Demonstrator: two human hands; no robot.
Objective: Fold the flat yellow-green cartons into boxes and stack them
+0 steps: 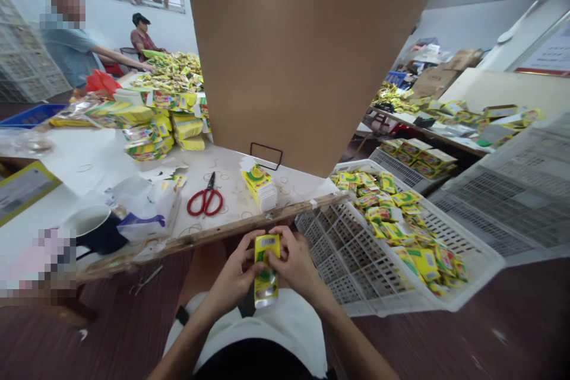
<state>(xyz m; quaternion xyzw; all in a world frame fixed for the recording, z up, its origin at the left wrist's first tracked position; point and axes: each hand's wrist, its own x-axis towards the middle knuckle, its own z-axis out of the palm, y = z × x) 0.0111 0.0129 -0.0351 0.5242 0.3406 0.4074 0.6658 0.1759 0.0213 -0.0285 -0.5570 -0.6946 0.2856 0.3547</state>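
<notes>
Both my hands hold one small yellow and green packet [266, 273] upright over my lap, just below the table's front edge. My left hand [236, 276] pinches its left side and my right hand [291, 261] grips its right side near the top, where a barcode shows. A stack of the same packets [260, 187] stands on the table right above my hands. Red-handled scissors [205, 199] lie to the left of that stack.
A white plastic crate [356, 285] of loose packets sits to my right. A large cardboard sheet [307, 53] stands on the white table [89, 160]. Bundled packets [151, 124], a dark cup [95, 228] and plastic bags lie left. Two people work at the far left table.
</notes>
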